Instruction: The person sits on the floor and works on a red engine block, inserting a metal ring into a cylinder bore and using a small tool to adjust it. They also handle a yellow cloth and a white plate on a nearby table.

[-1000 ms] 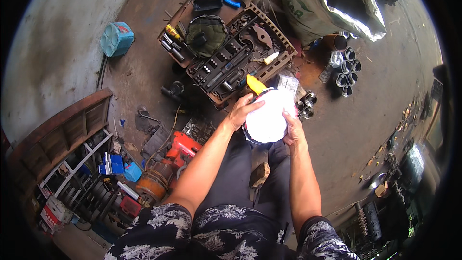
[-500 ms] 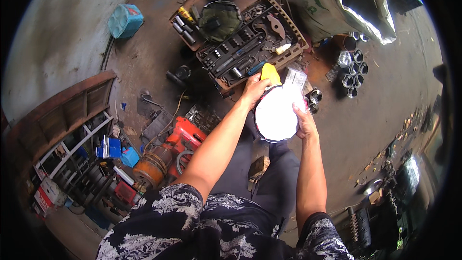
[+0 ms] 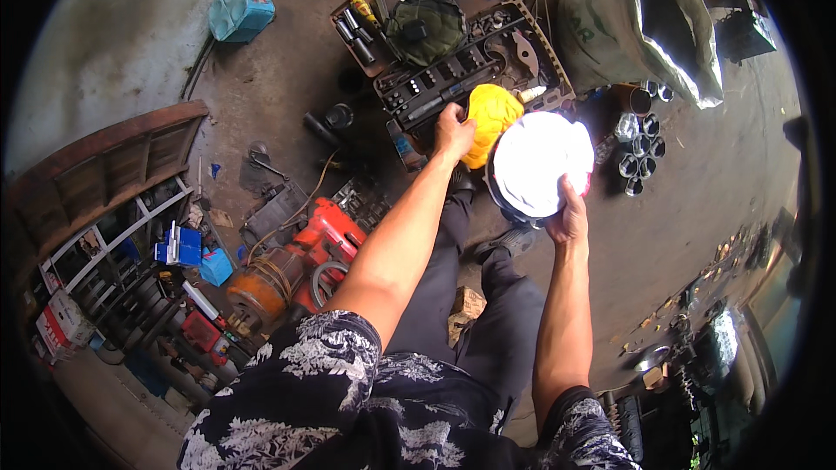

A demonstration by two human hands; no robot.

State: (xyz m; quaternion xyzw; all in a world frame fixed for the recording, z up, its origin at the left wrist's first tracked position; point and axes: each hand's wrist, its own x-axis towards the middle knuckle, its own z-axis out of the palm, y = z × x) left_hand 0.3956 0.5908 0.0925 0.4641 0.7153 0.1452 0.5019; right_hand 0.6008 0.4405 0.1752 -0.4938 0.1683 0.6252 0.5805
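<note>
An open socket case (image 3: 453, 70) lies near a teal box (image 3: 241, 10), a grey sack (image 3: 640, 22) and what looks like an orange motor (image 3: 261, 283).

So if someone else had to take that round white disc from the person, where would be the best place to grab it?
Probably by the rim. The white disc is broad and flat, faces up toward the camera, and glares too brightly to show any handle. The right hand already pinches its lower edge and the left hand presses a yellow cloth at its upper left, so the far right edge is free: come from there.
</note>
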